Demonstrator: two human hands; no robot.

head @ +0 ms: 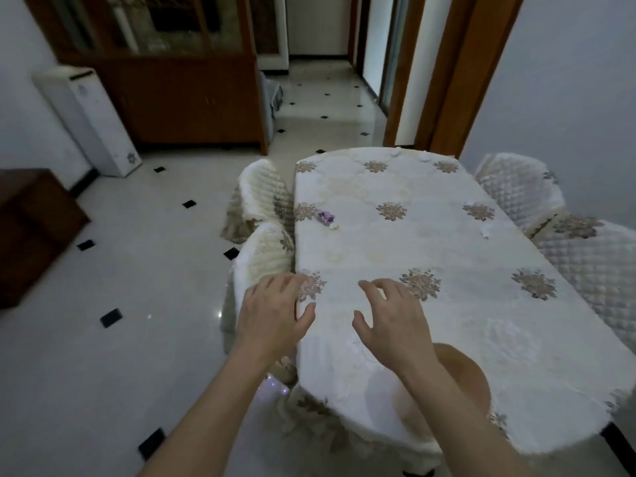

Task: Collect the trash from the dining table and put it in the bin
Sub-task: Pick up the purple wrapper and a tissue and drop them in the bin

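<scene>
Embroidered cloth tablecloth (430,242), glossy floor tiles (137,270)

A home dining room: clothed table (447,235), covered chairs (265,191) (quilted), wooden cabinet (179,98).

**Worktop and what lies on it**

The worktop (447,235) is oval, under a cream cloth (395,383) with floral medallions. A purple wrapper (325,216) lies near its left edge, a small white wad (333,226) touching it. White paper scraps sit by the right edge (486,231) and far end (395,153).

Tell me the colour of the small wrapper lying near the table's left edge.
Purple, head view: the small crumpled wrapper.
</scene>
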